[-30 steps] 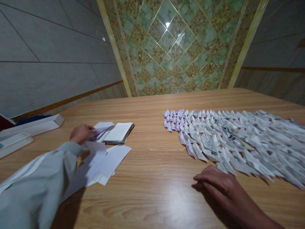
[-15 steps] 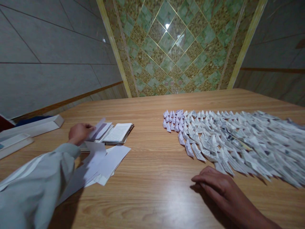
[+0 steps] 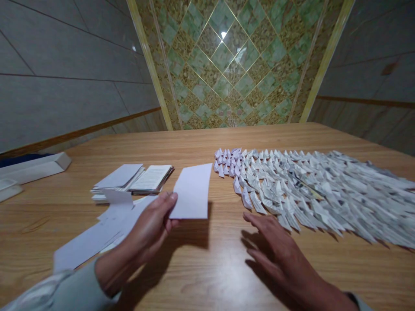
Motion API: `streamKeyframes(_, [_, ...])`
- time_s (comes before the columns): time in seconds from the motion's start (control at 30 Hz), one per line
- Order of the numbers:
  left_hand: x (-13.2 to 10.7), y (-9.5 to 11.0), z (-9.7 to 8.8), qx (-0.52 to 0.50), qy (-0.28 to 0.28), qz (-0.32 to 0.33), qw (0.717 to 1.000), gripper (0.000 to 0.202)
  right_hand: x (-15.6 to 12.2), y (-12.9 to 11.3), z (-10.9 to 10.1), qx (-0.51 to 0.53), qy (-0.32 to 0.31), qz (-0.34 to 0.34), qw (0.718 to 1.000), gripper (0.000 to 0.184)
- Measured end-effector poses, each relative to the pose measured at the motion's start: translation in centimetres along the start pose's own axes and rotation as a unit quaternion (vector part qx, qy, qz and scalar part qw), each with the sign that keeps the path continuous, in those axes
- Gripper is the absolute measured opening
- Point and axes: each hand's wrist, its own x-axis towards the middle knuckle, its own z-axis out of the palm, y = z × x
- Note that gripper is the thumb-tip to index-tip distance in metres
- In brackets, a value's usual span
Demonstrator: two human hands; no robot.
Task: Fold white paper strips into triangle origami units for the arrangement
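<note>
My left hand [image 3: 149, 229] pinches a blank white sheet of paper [image 3: 192, 191] by its near left corner and holds it just above the wooden table [image 3: 207, 259], near the middle. My right hand [image 3: 275, 248] hovers low over the table to the right of the sheet, fingers stretched out and apart, holding nothing. Its fingertips point toward the near edge of a large spread of small folded paper boats [image 3: 304, 190] that fills the right half of the table.
A stack of cut paper with printed pages [image 3: 136, 179] lies at the left, loose white sheets [image 3: 97, 233] in front of it. A long white box [image 3: 35, 166] sits at the far left edge. Tiled walls stand behind the table.
My left hand left the paper stack and came toward the middle, now holding one white sheet. My right hand lifted and shifted slightly left with fingers spread.
</note>
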Motion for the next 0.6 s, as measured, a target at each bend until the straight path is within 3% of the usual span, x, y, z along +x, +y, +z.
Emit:
streamKeyframes(0.1, [-4.2, -4.0, 2.5, -0.051, -0.095, -0.098, 0.989, 0.026, -0.1, -0.5, -0.1, -0.041, -0.005, -0.032, 0.999, 0.071])
streamKeyframes(0.2, [-6.5, -6.5, 4.0, -0.076, -0.118, -0.159, 0.977, 0.033, -0.1, -0.9, -0.3, -0.072, 0.007, -0.068, 0.995, 0.068])
streamKeyframes(0.33, [-8.3, -7.9, 4.4, -0.068, -0.126, -0.205, 0.968, 0.041, -0.4, -1.2, -0.1, -0.103, -0.024, -0.112, 0.988, 0.037])
streamKeyframes(0.43, [-9.0, -8.1, 3.2, 0.005, -0.172, -0.235, 0.957, 0.048, -0.7, -1.1, 0.0, -0.068, -0.088, -0.130, 0.985, 0.016])
streamKeyframes(0.47, [-9.0, -8.0, 2.6, 0.050, -0.191, -0.217, 0.956, 0.051, -0.9, -1.0, -0.1, -0.054, -0.107, -0.124, 0.985, 0.014])
streamKeyframes(0.5, [-8.9, -7.9, 1.9, 0.106, -0.211, -0.156, 0.959, 0.049, -1.0, -0.9, -0.2, -0.042, -0.126, -0.112, 0.985, 0.015])
streamKeyframes(0.53, [-8.7, -7.8, 1.3, 0.179, -0.225, -0.061, 0.956, 0.044, -1.2, -0.9, -0.4, -0.032, -0.144, -0.097, 0.984, 0.016])
streamKeyframes(0.6, [-8.2, -7.5, 0.4, 0.324, -0.239, 0.131, 0.906, 0.025, -1.3, -0.8, -0.8, -0.011, -0.172, -0.071, 0.983, 0.019])
